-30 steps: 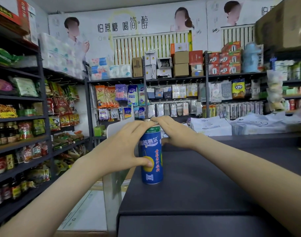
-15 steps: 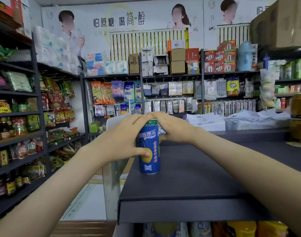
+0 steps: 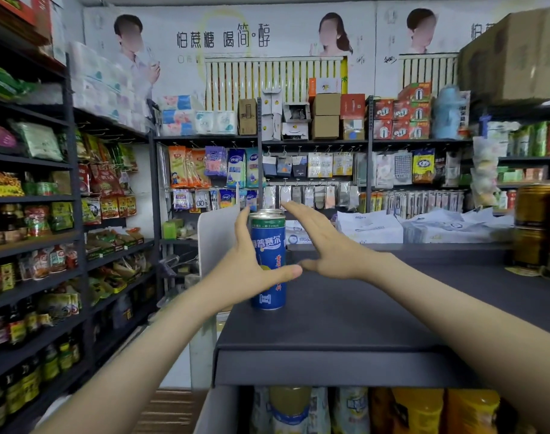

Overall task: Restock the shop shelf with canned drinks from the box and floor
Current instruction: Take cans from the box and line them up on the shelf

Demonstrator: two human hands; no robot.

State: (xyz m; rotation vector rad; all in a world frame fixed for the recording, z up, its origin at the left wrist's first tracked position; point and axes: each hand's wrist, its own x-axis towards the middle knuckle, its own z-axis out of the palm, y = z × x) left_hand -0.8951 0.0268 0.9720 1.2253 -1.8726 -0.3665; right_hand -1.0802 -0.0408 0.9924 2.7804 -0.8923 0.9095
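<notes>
A tall blue drink can with a green band and silver rim stands upright near the left end of the dark shelf top. The rim of a second can shows just behind it. My left hand is at the can's left side, fingers straight up, thumb stretched across the can's front. My right hand is spread open to the right of the can, fingers reaching behind its top, thumb pointing towards the left thumb. Neither hand curls around the can.
Stacked gold cans stand at the shelf top's right end. Yellow and white drink bottles fill the shelf below. White bags lie behind the shelf top. A white panel rises at its left edge. Stocked racks line the aisle's left side.
Both hands have opened away from the blue can: the left fingers have straightened and the right hand has lifted off its top. The can stays standing in place.
</notes>
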